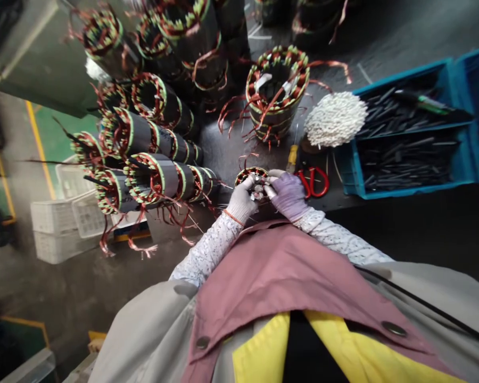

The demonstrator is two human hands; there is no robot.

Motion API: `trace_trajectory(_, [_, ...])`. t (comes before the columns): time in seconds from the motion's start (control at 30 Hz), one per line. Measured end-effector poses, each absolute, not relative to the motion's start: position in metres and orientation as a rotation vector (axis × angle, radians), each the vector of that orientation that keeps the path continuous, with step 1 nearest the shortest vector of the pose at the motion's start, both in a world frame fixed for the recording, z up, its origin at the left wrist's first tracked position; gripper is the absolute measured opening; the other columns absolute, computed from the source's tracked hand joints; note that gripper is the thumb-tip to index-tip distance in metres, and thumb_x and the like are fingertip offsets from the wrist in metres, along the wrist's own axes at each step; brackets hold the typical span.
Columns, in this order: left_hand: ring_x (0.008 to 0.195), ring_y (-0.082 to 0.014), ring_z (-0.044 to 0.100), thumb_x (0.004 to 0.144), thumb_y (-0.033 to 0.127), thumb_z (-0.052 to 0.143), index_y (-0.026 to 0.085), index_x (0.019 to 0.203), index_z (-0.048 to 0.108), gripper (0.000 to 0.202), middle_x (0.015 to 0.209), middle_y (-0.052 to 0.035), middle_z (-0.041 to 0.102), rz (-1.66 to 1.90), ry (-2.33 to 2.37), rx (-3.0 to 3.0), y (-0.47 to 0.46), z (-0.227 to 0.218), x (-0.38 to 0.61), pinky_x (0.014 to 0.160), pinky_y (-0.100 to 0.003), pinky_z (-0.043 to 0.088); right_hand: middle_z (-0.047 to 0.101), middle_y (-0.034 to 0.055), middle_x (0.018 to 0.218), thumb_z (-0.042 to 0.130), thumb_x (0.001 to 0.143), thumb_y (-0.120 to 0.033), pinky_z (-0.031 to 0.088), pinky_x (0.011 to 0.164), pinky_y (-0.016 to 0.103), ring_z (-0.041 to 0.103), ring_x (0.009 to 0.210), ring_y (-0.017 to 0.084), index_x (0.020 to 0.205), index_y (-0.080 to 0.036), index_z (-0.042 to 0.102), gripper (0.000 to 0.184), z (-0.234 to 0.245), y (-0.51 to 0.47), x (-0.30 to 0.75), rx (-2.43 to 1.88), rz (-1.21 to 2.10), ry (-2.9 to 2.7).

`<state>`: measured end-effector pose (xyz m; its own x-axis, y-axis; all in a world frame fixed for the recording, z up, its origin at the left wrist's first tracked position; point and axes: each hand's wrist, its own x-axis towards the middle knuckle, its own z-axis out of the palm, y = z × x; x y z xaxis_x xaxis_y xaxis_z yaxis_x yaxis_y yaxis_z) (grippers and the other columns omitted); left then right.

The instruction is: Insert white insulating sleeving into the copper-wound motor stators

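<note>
A wound motor stator (249, 173) stands close to the table's near edge, its copper coil ends mostly covered by my hands. My left hand (241, 202), in a whitish glove, reaches the stator's top from the left with fingers bent inward. From the right comes my right hand (289, 196), in a purple glove with pale fingertips, its fingers curled over the same rim. Fingertips of both hands meet over the opening; whatever they pinch is too small to make out. Right of my right hand lie red-handled scissors (318, 182) and a yellow-handled screwdriver (292, 154).
Another stator (277, 90) with loose copper leads stands farther back. Several stators (151, 178) lie stacked at left, leads hanging over the edge. A white cord bundle (336, 119) sits beside blue bins (407, 192) of black sleeving pieces. White crates (56, 229) stand at lower left.
</note>
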<state>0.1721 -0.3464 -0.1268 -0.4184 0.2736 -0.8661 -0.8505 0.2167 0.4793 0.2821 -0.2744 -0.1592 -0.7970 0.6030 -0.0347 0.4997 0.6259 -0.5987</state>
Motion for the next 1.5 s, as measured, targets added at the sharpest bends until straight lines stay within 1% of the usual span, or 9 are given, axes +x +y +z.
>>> trace_trajectory(0.2, [0.086, -0.0145, 0.065, 0.086, 0.026, 0.064, 0.016, 0.083, 0.069, 0.012, 0.095, -0.0053, 0.071, 1.021, 2.043, 0.384, -0.384, -0.099, 0.165, 0.077, -0.025, 0.053, 0.073, 0.0089, 0.109, 0.045, 0.094, -0.032, 0.044, 0.1, 0.043, 0.064, 0.102, 0.023, 0.089, -0.02, 0.073, 0.031, -0.155, -0.272, 0.282, -0.688, 0.904, -2.721])
trace_trajectory(0.3, [0.112, -0.021, 0.063, 0.088, 0.023, 0.06, 0.023, 0.111, 0.071, 0.026, 0.132, -0.0062, 0.063, 0.536, 2.272, 1.002, -0.392, -0.084, 0.158, 0.092, -0.03, 0.051, 0.072, 0.0107, 0.11, 0.041, 0.097, -0.032, 0.047, 0.099, 0.041, 0.065, 0.104, 0.022, 0.096, -0.019, 0.072, 0.033, -0.153, -0.268, 0.293, -0.794, 0.919, -2.556])
trace_trajectory(0.4, [0.121, -0.0237, 0.06, 0.092, 0.021, 0.054, 0.029, 0.144, 0.049, 0.053, 0.15, -0.0075, 0.049, 0.126, 2.231, 1.355, -0.376, -0.081, 0.154, 0.091, -0.031, 0.053, 0.069, 0.0149, 0.117, 0.04, 0.097, -0.032, 0.048, 0.097, 0.04, 0.063, 0.112, 0.024, 0.109, -0.015, 0.07, 0.036, -0.153, -0.262, 0.305, -0.909, 0.899, -2.474])
trace_trajectory(0.53, [0.118, -0.0257, 0.061, 0.097, 0.023, 0.044, 0.026, 0.135, 0.058, 0.04, 0.135, -0.0124, 0.06, -0.266, 2.044, 1.712, -0.338, -0.083, 0.158, 0.09, -0.036, 0.053, 0.069, 0.0163, 0.119, 0.054, 0.09, -0.034, 0.048, 0.092, 0.042, 0.064, 0.109, 0.029, 0.119, -0.011, 0.066, 0.039, -0.146, -0.26, 0.305, -0.818, 0.919, -2.923])
trace_trajectory(0.67, [0.107, -0.0308, 0.066, 0.092, 0.017, 0.047, 0.015, 0.109, 0.072, 0.03, 0.109, -0.0177, 0.069, -0.482, 1.941, 1.628, -0.313, -0.082, 0.161, 0.086, -0.042, 0.052, 0.071, 0.0194, 0.109, 0.045, 0.095, -0.033, 0.046, 0.081, 0.039, 0.067, 0.1, 0.031, 0.117, -0.01, 0.066, 0.038, -0.129, -0.263, 0.292, -0.89, 0.893, -3.249])
trace_trajectory(0.83, [0.088, -0.0256, 0.068, 0.079, 0.021, 0.063, 0.014, 0.085, 0.074, 0.015, 0.085, -0.0099, 0.071, -0.321, 2.048, 1.316, -0.312, -0.093, 0.155, 0.082, -0.035, 0.049, 0.072, 0.0225, 0.104, 0.034, 0.099, -0.028, 0.042, 0.075, 0.036, 0.069, 0.099, 0.03, 0.111, -0.009, 0.068, 0.041, -0.12, -0.26, 0.285, -0.847, 0.905, -3.296])
trace_trajectory(1.07, [0.07, -0.0115, 0.056, 0.074, 0.035, 0.066, 0.015, 0.068, 0.06, 0.021, 0.072, -0.0002, 0.063, 0.928, 1.886, 0.726, -0.344, -0.1, 0.148, 0.074, -0.025, 0.047, 0.073, 0.0198, 0.101, 0.039, 0.097, -0.028, 0.042, 0.071, 0.035, 0.069, 0.094, 0.029, 0.108, -0.011, 0.071, 0.038, -0.123, -0.258, 0.288, -0.883, 0.907, -3.302])
trace_trajectory(1.23, [0.062, -0.0093, 0.051, 0.065, 0.032, 0.073, 0.015, 0.069, 0.061, 0.021, 0.063, 0.0043, 0.057, 0.613, 1.952, 0.652, -0.367, -0.101, 0.135, 0.071, -0.025, 0.044, 0.06, 0.0176, 0.134, 0.05, 0.095, -0.034, 0.042, 0.091, 0.038, 0.059, 0.115, 0.028, 0.129, -0.015, 0.064, 0.041, -0.134, -0.257, 0.298, -0.467, 0.78, -3.057])
trace_trajectory(1.5, [0.047, -0.0067, 0.044, 0.081, 0.033, 0.063, 0.016, 0.076, 0.056, 0.019, 0.059, 0.0038, 0.054, 0.756, 1.846, 0.298, -0.368, -0.114, 0.142, 0.052, -0.021, 0.039, 0.059, 0.0078, 0.14, 0.057, 0.091, -0.033, 0.027, 0.11, 0.053, 0.041, 0.135, 0.033, 0.106, -0.022, 0.076, 0.026, -0.134, -0.275, 0.272, -0.465, 0.947, -3.036])
